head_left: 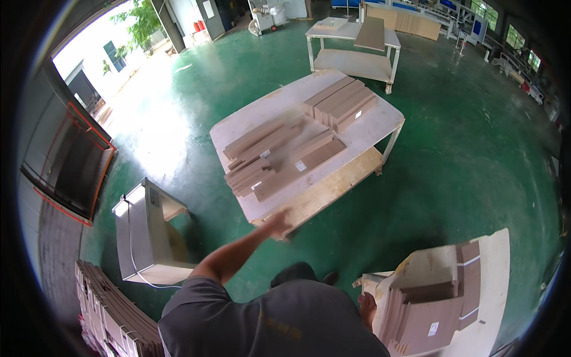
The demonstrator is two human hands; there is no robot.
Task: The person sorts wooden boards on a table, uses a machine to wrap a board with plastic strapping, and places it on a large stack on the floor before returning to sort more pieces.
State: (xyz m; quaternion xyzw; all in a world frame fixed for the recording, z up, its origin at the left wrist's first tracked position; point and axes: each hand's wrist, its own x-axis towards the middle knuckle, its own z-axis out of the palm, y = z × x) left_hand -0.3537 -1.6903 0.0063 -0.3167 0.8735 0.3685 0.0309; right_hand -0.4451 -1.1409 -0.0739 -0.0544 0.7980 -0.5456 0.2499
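Note:
My left hand [278, 224] reaches forward over the near corner of a white-topped table [380, 113], slightly blurred, fingers apart, holding nothing I can see. On that table lie brown panels: a long labelled stack [303, 165] nearest my hand, a group of narrow strips [248, 177] to its left, longer strips [262, 140] behind, and a neat block of panels [342, 102] at the far end. My right hand [368, 306] hangs low at my right side, fingers loosely apart, beside a stack of brown panels [422, 318]; I cannot tell whether it touches them.
The right-hand stack stands on a pale board [491, 279] with strapped panels [469, 279]. To my left are a metal cabinet-like unit [134, 232] with a cable and a pile of strapped panels [113, 309]. Another white table [351, 59] stands ahead on the green floor [250, 59].

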